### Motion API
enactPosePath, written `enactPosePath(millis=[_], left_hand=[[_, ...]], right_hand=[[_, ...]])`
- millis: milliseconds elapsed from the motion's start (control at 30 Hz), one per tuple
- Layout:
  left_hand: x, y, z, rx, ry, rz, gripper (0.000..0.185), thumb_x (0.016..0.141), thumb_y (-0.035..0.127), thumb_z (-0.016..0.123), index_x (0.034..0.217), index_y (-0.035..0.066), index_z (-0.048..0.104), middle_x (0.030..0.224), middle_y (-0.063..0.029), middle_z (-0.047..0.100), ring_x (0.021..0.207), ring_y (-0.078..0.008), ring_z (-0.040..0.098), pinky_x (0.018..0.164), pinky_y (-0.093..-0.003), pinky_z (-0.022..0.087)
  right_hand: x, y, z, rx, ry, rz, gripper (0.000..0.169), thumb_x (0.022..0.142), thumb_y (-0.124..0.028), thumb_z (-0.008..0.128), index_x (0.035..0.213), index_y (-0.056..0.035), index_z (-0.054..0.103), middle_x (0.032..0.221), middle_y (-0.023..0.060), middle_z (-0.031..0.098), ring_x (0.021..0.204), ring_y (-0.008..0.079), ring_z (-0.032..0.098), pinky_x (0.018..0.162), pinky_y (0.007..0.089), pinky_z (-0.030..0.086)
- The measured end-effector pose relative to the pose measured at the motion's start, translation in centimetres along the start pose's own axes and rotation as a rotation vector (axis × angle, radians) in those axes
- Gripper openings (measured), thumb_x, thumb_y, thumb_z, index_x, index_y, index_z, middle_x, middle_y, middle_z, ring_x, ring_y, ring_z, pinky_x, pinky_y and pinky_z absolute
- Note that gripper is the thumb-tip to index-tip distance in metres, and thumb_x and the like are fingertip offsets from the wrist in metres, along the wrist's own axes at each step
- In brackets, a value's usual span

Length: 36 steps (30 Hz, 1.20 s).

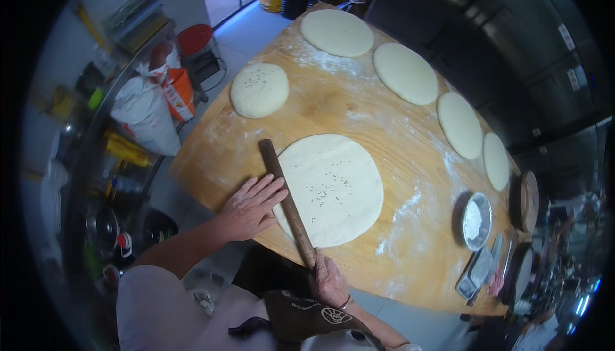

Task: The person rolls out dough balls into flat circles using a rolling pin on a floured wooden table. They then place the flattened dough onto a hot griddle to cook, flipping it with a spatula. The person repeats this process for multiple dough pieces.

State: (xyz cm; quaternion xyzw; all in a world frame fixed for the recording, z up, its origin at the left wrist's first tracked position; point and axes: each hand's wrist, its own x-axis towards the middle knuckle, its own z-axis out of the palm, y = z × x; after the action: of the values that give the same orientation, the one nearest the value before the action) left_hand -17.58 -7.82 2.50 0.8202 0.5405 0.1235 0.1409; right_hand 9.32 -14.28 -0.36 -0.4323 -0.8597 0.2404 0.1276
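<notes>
A dark wooden rolling pin (289, 202) lies across the left part of a flat dough round (343, 207) dotted with dark seeds. My left hand (253, 204) rests near the pin's middle, fingers spread, the fingertips on the wood and the palm beside the dough's left edge. Around the pin's near end, at the table's front edge, my right hand (330, 278) has its fingers wrapped. Farther back on the left sits a thicker, smaller dough round (259, 90), also sprinkled with dark seeds.
On the floured wooden table (331, 99), several plain dough rounds (406, 73) line the far edge. A metal bowl of flour (476, 221), a metal scraper (473, 274) and a round wooden thing (527, 202) stand right. White sacks (144, 115) and a red stool (194, 38) are left.
</notes>
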Motion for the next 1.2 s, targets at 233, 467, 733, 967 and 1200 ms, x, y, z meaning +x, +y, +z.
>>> enactPosePath(millis=[233,467,733,967,1200], left_hand=[[12.1,1.9,3.6,-0.068,0.018,0.395,0.049,0.085,0.028,0.052,0.128,0.007,0.042,0.139,-0.0103,0.033,0.133,-0.0258,0.022,0.107,-0.0422,0.018],[23.0,9.6,7.8,-0.140,0.088,0.592,0.049,0.090,0.033,0.042,0.132,0.007,0.038,0.143,-0.0073,0.027,0.134,-0.0201,0.018,0.110,-0.0377,0.014],[7.5,-1.3,0.7,-0.012,-0.137,0.304,0.053,0.081,0.023,0.056,0.127,0.001,0.041,0.137,-0.0144,0.034,0.130,-0.0271,0.026,0.107,-0.0408,0.020],[5.5,-1.0,2.8,-0.093,0.115,0.040,0.068,0.079,0.026,0.059,0.134,-0.001,0.029,0.142,-0.0231,0.019,0.132,-0.0381,0.018,0.107,-0.0469,0.015],[5.3,-2.1,4.0,-0.137,0.177,-0.149,0.068,0.081,0.025,0.058,0.135,-0.002,0.026,0.143,-0.0239,0.015,0.133,-0.0393,0.013,0.107,-0.0475,0.014]], right_hand=[[-0.2,0.3,-1.8,-0.059,0.151,0.331,0.059,0.072,-0.009,0.061,0.124,0.0060,0.039,0.085,0.0195,0.049,0.067,0.0340,0.052,0.052,0.0425,0.045],[-1.8,3.4,-3.0,-0.227,0.290,0.409,0.058,0.071,-0.010,0.062,0.122,0.0057,0.041,0.082,0.0175,0.051,0.069,0.0337,0.052,0.057,0.0414,0.046],[1.0,-1.0,-0.5,0.062,0.138,0.313,0.064,0.073,-0.012,0.062,0.128,0.0053,0.034,0.084,0.0193,0.053,0.069,0.0334,0.055,0.059,0.0402,0.048],[-3.3,3.7,-2.0,-0.098,0.408,0.308,0.057,0.072,-0.005,0.058,0.124,0.0035,0.038,0.083,0.0170,0.054,0.067,0.0331,0.054,0.056,0.0420,0.047],[-14.8,13.9,-6.2,-0.333,0.427,0.602,0.057,0.071,-0.007,0.060,0.124,-0.0019,0.040,0.090,0.0201,0.055,0.075,0.0376,0.056,0.059,0.0463,0.046]])
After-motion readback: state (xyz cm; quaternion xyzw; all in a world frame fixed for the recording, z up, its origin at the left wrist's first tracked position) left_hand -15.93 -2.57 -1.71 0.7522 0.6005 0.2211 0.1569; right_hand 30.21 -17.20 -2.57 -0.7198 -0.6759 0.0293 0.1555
